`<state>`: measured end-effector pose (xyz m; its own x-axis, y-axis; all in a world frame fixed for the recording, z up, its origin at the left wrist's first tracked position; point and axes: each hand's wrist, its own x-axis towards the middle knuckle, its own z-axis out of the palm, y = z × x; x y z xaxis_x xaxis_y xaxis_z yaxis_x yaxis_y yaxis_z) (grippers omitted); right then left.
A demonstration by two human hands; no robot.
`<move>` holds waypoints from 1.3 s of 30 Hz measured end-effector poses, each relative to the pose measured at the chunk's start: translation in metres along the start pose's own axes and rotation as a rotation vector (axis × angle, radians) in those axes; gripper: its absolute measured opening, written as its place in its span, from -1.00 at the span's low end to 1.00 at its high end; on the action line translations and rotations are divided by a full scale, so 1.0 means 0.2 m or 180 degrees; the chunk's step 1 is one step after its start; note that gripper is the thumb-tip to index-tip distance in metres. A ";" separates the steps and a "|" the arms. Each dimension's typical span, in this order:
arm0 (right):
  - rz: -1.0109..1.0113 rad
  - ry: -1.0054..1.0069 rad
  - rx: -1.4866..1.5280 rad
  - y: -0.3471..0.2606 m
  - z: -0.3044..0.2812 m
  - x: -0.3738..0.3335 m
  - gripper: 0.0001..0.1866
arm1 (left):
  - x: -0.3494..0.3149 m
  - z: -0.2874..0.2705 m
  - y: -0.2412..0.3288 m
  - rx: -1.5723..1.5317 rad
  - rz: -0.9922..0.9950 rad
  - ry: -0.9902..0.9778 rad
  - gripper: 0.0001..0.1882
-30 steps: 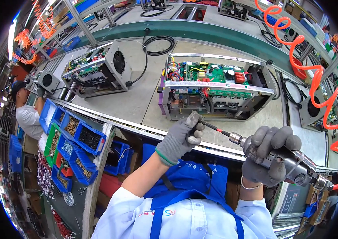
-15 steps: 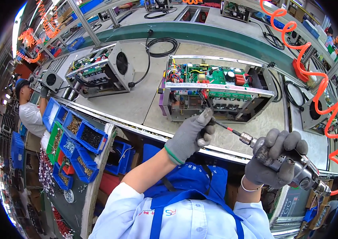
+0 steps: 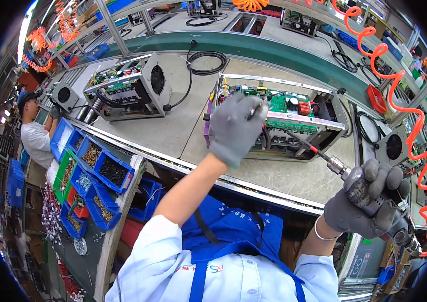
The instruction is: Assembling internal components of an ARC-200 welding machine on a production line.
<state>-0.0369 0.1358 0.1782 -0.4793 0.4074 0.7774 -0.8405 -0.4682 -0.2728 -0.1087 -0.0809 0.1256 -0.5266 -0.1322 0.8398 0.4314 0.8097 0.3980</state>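
Observation:
My gloved left hand (image 3: 236,126) is over the near left part of an open metal chassis (image 3: 331,118) with green circuit boards (image 3: 276,103). Its fingers are curled at the upper rail; whatever they pinch, if anything, is too small to make out. In my gloved right hand (image 3: 367,201) is an air screwdriver (image 3: 338,166), gripped around its body. The long bit slants up and left to the chassis's near side; I cannot tell whether the tip touches it. My left hand hides the chassis's left wiring.
A second open unit (image 3: 123,90) with a fan stands left, its black cord (image 3: 206,63) coiled behind. Blue bins (image 3: 115,171) of screws sit at lower left. An orange coiled air hose (image 3: 404,110) hangs at right. Another person (image 3: 37,131) works at far left.
My left hand has left the bit and moved up and left onto the chassis's top rail. My right hand has shifted right and slightly down with the air screwdriver.

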 end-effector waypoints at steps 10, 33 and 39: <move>0.0628 -0.0262 -0.0042 0.28 0.26 -0.01 -0.53 | -0.25 -0.06 -0.06 -0.2088 -0.2423 -0.0241 -0.86; 0.0855 -0.0933 0.0218 0.57 0.41 -0.06 -0.60 | -0.14 -0.17 -0.13 -0.1504 -0.2554 -0.0645 -0.70; 0.0901 -0.0849 -0.0220 0.56 0.48 -0.07 -0.61 | -0.14 -0.16 -0.16 -0.1343 -0.2446 -0.0632 -0.68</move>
<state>-0.1010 0.0016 0.1921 -0.6196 0.0476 0.7835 -0.7039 -0.4753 -0.5278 -0.0841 -0.1205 0.1015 -0.8809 -0.4179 0.2220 0.1203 0.2559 0.9592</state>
